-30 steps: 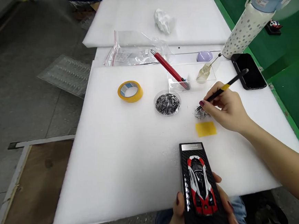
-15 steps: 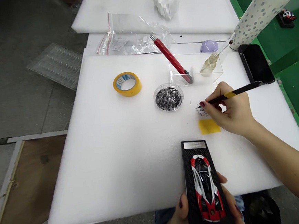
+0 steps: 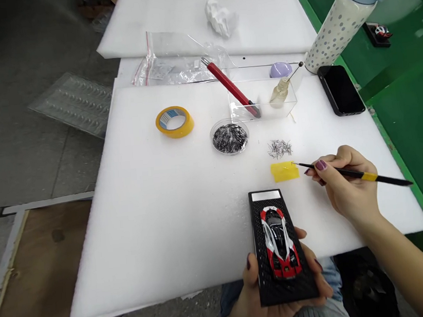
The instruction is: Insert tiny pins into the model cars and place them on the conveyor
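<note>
Model car point(image 3: 280, 241): red, white and black, fixed on a black base point(image 3: 277, 251), nose pointing away; it sits at the near edge of the foam sheet point(image 3: 156, 206), the base overhanging toward the person's lap.
Left hand point(image 3: 277, 295): cups the base from below, fingers curled up round both long sides, thumb on the left edge.
Right hand point(image 3: 345, 187): fingers pinched narrow on a thin black stick point(image 3: 352, 173) with a yellow band, held like a pen; palm clear of the foam.
Stick tip: touching or just above the right edge of a yellow patch point(image 3: 285, 171); which of the two cannot be told.
Handling note: a light, low-angle touch of the tip seems best, with the base kept level and steady in the left palm.
Loose pins point(image 3: 280, 148): small scattered heap just beyond the yellow patch, apart from it.
Round dish point(image 3: 229, 138): full of the same dark pins, left of the heap.
Tape roll point(image 3: 174, 122): yellow, well left of the dish.
Clear tray point(image 3: 263, 100): holds a red-handled tool point(image 3: 230, 86) and a small bottle point(image 3: 278, 92).
Phone point(image 3: 340, 96): dark, near the far right edge of the foam.
Dotted flask point(image 3: 336, 29): beyond the phone.
Open room: bare foam lies left of the car; the right edge of the foam lies close under the stick's tail.
</note>
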Motion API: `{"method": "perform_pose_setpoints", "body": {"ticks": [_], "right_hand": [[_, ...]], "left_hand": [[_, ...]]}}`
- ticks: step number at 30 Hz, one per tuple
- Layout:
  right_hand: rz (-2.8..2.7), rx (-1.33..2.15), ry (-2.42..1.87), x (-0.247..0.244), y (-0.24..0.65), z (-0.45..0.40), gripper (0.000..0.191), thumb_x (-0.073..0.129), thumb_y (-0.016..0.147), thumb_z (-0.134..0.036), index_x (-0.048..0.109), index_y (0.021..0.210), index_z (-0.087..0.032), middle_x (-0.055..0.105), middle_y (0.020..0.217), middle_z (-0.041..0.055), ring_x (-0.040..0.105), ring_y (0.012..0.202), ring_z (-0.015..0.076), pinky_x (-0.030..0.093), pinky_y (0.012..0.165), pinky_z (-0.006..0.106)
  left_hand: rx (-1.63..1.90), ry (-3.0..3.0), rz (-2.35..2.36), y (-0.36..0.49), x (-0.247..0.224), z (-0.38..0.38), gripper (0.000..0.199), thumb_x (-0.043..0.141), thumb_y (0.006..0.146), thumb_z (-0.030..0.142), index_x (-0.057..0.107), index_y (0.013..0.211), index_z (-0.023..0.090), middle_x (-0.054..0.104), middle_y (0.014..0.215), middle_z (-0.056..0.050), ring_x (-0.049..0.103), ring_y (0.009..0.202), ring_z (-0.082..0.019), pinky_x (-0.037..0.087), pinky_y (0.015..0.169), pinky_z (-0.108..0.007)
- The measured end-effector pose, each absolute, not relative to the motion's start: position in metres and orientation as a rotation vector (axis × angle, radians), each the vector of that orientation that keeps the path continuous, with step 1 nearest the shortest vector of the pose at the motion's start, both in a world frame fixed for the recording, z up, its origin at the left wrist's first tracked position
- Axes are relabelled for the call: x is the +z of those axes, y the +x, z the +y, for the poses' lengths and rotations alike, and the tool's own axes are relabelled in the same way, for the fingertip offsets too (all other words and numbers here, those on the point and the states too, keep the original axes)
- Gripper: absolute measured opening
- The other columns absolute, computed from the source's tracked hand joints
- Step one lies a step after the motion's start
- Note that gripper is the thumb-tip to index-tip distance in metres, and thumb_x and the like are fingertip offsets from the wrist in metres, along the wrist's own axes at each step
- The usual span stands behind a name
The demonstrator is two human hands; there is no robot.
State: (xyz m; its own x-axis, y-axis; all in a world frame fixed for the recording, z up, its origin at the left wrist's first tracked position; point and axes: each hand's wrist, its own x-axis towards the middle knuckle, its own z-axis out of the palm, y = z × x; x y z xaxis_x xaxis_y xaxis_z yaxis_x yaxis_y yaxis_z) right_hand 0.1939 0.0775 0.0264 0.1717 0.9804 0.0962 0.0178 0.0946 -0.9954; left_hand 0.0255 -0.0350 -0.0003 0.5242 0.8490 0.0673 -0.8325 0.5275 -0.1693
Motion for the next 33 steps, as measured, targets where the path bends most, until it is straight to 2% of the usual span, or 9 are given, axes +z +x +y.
{"method": "perform_pose_setpoints", "body": {"ticks": [5, 8, 12, 15, 20, 26, 28, 30, 33], "right_hand": [[-1.208, 0.756, -1.385, 0.024, 0.182, 0.062, 0.035, 0.085, 0.085, -0.04, 0.056, 0.07, -0.027, 0.076, 0.074, 0.0024, 0.07, 0.063, 0.0201, 0.054, 0.052, 0.034], [-1.214, 0.732, -1.445, 0.023, 0.175, 0.059, 0.035, 0.084, 0.084, -0.044, 0.057, 0.071, -0.026, 0.074, 0.072, 0.0025, 0.067, 0.06, 0.0188, 0.052, 0.052, 0.033], [-1.155, 0.739, -1.484, 0.021, 0.166, 0.053, 0.032, 0.082, 0.087, -0.04, 0.057, 0.073, -0.025, 0.075, 0.074, 0.0021, 0.067, 0.063, 0.018, 0.053, 0.055, 0.033], [-1.089, 0.743, -1.466, 0.022, 0.163, 0.049, 0.033, 0.083, 0.086, -0.038, 0.057, 0.072, -0.024, 0.075, 0.074, 0.002, 0.068, 0.063, 0.0179, 0.054, 0.056, 0.032], [-1.045, 0.713, -1.497, 0.027, 0.176, 0.036, 0.032, 0.083, 0.086, -0.033, 0.058, 0.069, -0.023, 0.073, 0.067, 0.0004, 0.066, 0.056, 0.0158, 0.052, 0.051, 0.028], [-1.217, 0.667, -1.613, 0.033, 0.193, 0.024, 0.031, 0.082, 0.086, -0.033, 0.059, 0.066, -0.024, 0.066, 0.059, 0.0002, 0.057, 0.05, 0.0152, 0.041, 0.044, 0.028], [-1.233, 0.73, -1.543, 0.039, 0.204, 0.029, 0.025, 0.083, 0.085, -0.036, 0.065, 0.072, -0.024, 0.066, 0.061, -0.0007, 0.057, 0.051, 0.0142, 0.042, 0.045, 0.027], [-1.294, 0.88, -1.468, 0.046, 0.218, 0.04, 0.021, 0.086, 0.082, -0.041, 0.073, 0.083, -0.025, 0.071, 0.07, 0.0007, 0.063, 0.06, 0.0157, 0.05, 0.051, 0.028], [-1.44, 1.1, -1.451, 0.053, 0.232, 0.059, 0.03, 0.089, 0.076, -0.05, 0.078, 0.087, -0.024, 0.075, 0.079, 0.0037, 0.068, 0.067, 0.0178, 0.054, 0.053, 0.029]], "left_hand": [[0.965, -0.151, -0.015, 0.021, 0.004, -0.035, 0.065, 0.062, 0.096, 0.061, 0.063, 0.138, 0.011, 0.076, 0.115, -0.011, 0.077, 0.103, -0.02, 0.061, 0.087, -0.021], [0.963, -0.126, 0.022, 0.021, 0.002, -0.038, 0.066, 0.062, 0.094, 0.065, 0.064, 0.137, 0.014, 0.074, 0.111, -0.01, 0.077, 0.097, -0.018, 0.061, 0.082, -0.019], [0.933, -0.089, 0.114, 0.021, 0.001, -0.039, 0.071, 0.063, 0.089, 0.072, 0.065, 0.134, 0.017, 0.071, 0.109, -0.009, 0.075, 0.092, -0.017, 0.061, 0.079, -0.02], [0.914, -0.096, 0.127, 0.016, 0.005, -0.039, 0.068, 0.065, 0.089, 0.069, 0.066, 0.134, 0.018, 0.07, 0.116, -0.008, 0.075, 0.098, -0.018, 0.061, 0.082, -0.02], [0.84, -0.19, 0.203, 0.006, 0.015, -0.046, 0.053, 0.06, 0.1, 0.054, 0.066, 0.139, 0.02, 0.074, 0.127, -0.008, 0.072, 0.119, -0.021, 0.056, 0.102, -0.024], [0.866, -0.205, 0.217, 0.005, 0.018, -0.048, 0.051, 0.055, 0.103, 0.051, 0.066, 0.139, 0.017, 0.076, 0.129, -0.009, 0.072, 0.12, -0.022, 0.057, 0.104, -0.025], [0.868, -0.208, 0.238, 0.005, 0.019, -0.047, 0.052, 0.055, 0.102, 0.052, 0.067, 0.139, 0.017, 0.076, 0.129, -0.009, 0.073, 0.118, -0.022, 0.057, 0.103, -0.025], [0.868, -0.208, 0.25, 0.005, 0.02, -0.048, 0.052, 0.056, 0.102, 0.052, 0.067, 0.138, 0.017, 0.076, 0.127, -0.009, 0.074, 0.116, -0.022, 0.058, 0.102, -0.025], [0.889, -0.207, 0.226, 0.005, 0.018, -0.05, 0.054, 0.054, 0.103, 0.052, 0.065, 0.14, 0.015, 0.076, 0.127, -0.01, 0.074, 0.117, -0.022, 0.058, 0.102, -0.025]]}}
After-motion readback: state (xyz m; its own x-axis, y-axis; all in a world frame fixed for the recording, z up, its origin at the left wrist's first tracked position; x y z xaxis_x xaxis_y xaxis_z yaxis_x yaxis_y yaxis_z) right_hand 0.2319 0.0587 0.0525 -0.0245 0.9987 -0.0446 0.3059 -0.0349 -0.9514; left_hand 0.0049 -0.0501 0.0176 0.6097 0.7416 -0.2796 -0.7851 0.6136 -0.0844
